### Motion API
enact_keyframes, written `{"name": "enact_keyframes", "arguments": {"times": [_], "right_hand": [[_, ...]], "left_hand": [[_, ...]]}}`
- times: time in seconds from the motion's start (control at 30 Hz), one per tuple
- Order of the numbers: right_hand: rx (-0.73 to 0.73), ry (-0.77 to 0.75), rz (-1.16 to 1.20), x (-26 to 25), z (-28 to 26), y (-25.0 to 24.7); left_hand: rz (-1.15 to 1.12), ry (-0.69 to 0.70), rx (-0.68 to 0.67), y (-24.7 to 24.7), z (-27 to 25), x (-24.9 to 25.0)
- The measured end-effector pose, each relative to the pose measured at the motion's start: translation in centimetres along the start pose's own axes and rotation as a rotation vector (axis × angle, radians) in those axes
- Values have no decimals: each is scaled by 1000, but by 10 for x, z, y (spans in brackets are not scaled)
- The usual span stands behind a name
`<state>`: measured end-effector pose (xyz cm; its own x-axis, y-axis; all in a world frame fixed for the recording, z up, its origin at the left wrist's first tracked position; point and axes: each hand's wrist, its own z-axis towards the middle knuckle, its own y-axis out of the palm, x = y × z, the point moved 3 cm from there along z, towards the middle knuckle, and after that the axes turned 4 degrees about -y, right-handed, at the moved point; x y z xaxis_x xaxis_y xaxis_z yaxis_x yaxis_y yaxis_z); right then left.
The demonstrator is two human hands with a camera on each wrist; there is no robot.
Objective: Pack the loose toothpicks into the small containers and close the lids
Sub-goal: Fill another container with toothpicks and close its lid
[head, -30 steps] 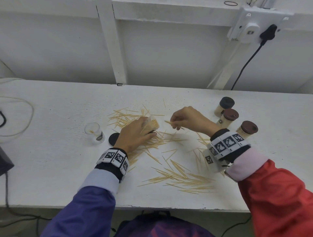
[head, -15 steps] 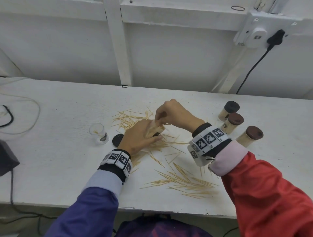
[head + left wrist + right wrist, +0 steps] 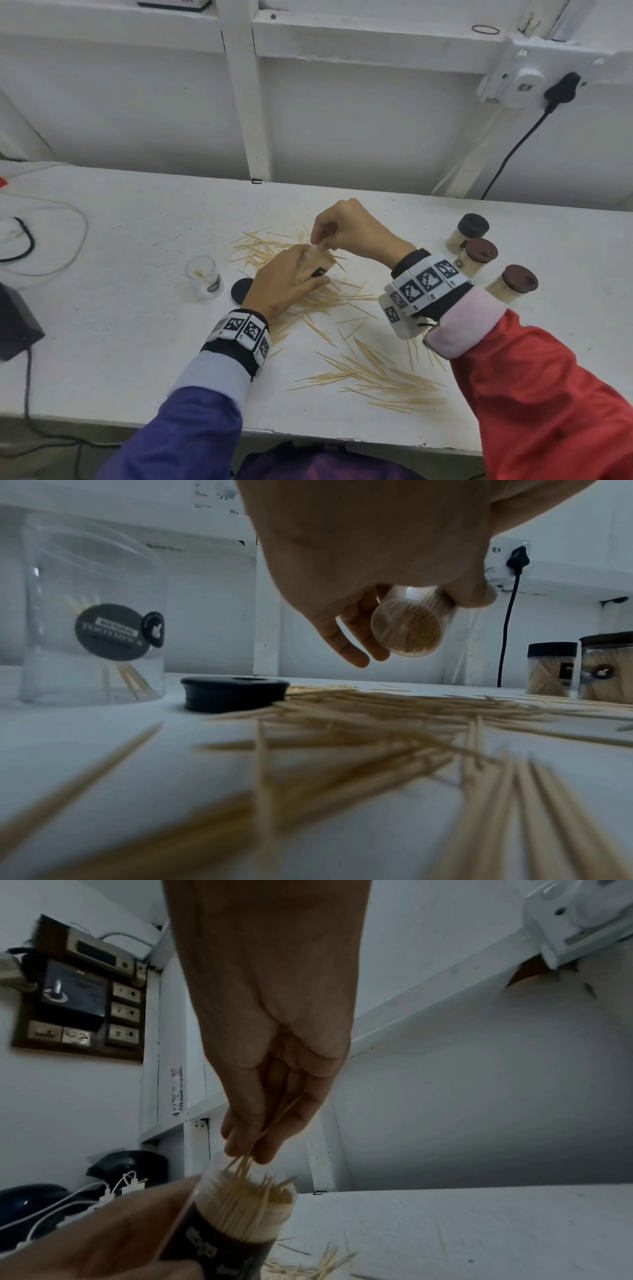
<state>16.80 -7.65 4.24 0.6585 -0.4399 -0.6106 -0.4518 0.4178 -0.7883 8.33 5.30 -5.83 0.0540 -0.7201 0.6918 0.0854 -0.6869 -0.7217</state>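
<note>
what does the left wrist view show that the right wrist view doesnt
Only the left wrist view shows the near-empty clear container, the loose black lid beside it and capped containers at the far right. Only the right wrist view shows the right hand feeding toothpicks into the open mouth. Both show the held container, full of toothpicks, in the left hand's grip.

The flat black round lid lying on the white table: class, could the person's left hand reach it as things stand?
Probably not at once: the left hand grips the clear toothpick-filled container. The flat black round lid lies just beside it, uncovered, so freeing the hand would do.
</note>
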Motion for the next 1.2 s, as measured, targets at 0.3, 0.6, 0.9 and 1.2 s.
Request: {"name": "enact_keyframes", "arguments": {"times": [0.3,0.6,0.9,1.2], "right_hand": [[112,30,255,9,-5,-5],[-122,34,76,26,-17,6],[110,-34,9,18,-10,-7],[61,-78,-125,5,-18,23]], "left_hand": [[-85,3,49,-4,-1,2],[-66,-10,84,-6,-3,3],[-46,91,19,-3,-2,5],[-37,81,83,-4,-2,3]]}}
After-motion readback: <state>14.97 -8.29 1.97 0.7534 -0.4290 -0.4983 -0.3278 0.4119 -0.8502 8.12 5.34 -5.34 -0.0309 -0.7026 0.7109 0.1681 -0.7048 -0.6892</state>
